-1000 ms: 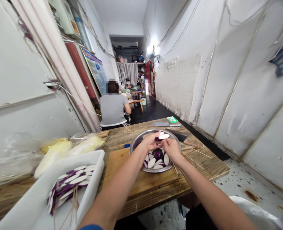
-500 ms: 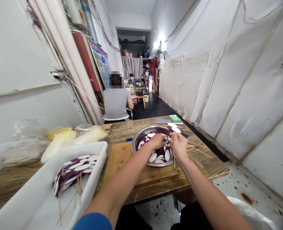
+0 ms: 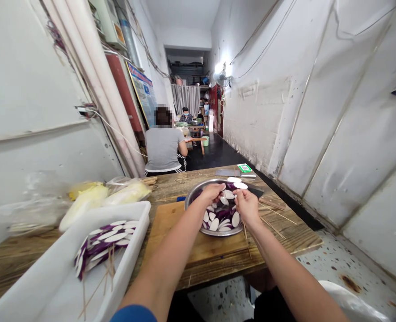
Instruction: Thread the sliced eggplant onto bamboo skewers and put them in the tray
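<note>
My right grip (image 3: 246, 203) is pinched tight on a pair of eggplant slices (image 3: 240, 185), holding them up at the right rim of the metal bowl; my fingers hide most of what lies inside it. My left grip (image 3: 214, 193), over the bowl, has its fingers curled in and closed on a single slice (image 3: 222, 187) at the tips. Below both, the metal bowl (image 3: 218, 233) holds a heap of loose purple-skinned slices and stands on a wooden cutting board (image 3: 166, 226). Thin sticks (image 3: 272, 227) lie to the right on the wooden surface (image 3: 171, 180). Beyond the bowl I see a cleaver (image 3: 227, 172), a green card (image 3: 244, 168) and a dark-bladed knife (image 3: 274, 204) with a wooden handle. To my left, a white tray (image 3: 55, 277) holds skewered eggplant (image 3: 107, 239), with plastic bags (image 3: 84, 206) behind it. Farther off, a person in grey (image 3: 164, 150) sits facing away.
</note>
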Motion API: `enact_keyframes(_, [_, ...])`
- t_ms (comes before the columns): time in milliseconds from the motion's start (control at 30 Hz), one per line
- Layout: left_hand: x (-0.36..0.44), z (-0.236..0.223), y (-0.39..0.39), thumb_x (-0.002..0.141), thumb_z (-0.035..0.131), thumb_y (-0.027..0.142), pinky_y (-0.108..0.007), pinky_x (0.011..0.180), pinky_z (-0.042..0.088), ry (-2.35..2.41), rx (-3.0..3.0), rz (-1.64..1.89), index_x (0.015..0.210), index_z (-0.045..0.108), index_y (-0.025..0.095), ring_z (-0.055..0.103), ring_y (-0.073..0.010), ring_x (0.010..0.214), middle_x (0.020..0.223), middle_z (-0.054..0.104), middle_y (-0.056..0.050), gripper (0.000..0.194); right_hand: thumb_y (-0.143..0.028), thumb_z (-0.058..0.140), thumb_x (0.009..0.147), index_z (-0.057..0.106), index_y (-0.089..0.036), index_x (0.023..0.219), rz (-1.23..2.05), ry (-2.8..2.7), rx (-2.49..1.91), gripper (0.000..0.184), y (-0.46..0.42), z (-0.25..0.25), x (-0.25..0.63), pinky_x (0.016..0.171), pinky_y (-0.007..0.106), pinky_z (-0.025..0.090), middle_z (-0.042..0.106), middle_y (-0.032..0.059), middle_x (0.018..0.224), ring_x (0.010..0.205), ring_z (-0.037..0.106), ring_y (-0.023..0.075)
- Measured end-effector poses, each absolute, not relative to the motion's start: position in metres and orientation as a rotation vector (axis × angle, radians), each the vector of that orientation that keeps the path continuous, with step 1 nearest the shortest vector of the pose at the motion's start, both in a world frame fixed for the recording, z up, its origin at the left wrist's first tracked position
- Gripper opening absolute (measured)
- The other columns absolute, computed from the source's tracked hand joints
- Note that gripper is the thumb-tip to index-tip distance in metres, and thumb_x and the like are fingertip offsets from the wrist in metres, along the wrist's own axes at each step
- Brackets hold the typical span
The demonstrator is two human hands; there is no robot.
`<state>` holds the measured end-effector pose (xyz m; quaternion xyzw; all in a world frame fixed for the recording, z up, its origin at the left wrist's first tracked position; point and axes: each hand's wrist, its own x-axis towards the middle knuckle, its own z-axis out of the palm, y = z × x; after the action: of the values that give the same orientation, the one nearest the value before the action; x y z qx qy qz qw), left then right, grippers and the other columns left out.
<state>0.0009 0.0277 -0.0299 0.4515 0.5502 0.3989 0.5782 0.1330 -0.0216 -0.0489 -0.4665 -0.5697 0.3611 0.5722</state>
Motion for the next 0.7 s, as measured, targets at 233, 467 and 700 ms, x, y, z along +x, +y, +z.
enact_keyframes(233, [-0.009,-0.021,0.034,0.077,0.052,0.004,-0.011,0.032,0.021,1.047,0.651,1.155,0.074,0.053,0.012,0.037,-0.0028,0.036,0.053,0.046,0.003,0.009,-0.038,0.045,0.075,0.059,-0.015,0.070,0.914,-1.402,-1.097,0.027,-0.025,-0.046,0.132,0.038,0.020,0.023,0.037,-0.0067,0.039,0.036,0.031,0.0081])
enact_keyframes(467, [-0.012,-0.026,0.040,0.076,0.060,0.011,-0.016,0.044,0.044,0.938,0.569,1.317,0.078,0.061,0.010,0.055,-0.0081,0.050,0.069,0.061,-0.006,0.003,-0.033,0.045,0.073,0.060,-0.016,0.066,0.939,-1.514,-1.089,0.023,-0.026,-0.046,0.130,0.038,0.021,0.024,0.042,-0.0056,0.039,0.036,0.035,0.0091])
enact_keyframes(700, [-0.015,-0.022,0.039,0.085,0.044,0.009,-0.030,0.070,0.053,0.895,0.445,1.387,0.087,0.056,0.007,0.065,-0.0176,0.072,0.076,0.064,-0.013,0.013,-0.029,0.043,0.073,0.063,-0.016,0.064,0.826,-1.666,-1.126,0.025,-0.025,-0.047,0.129,0.042,0.021,0.028,0.048,-0.0030,0.043,0.041,0.039,0.0100])
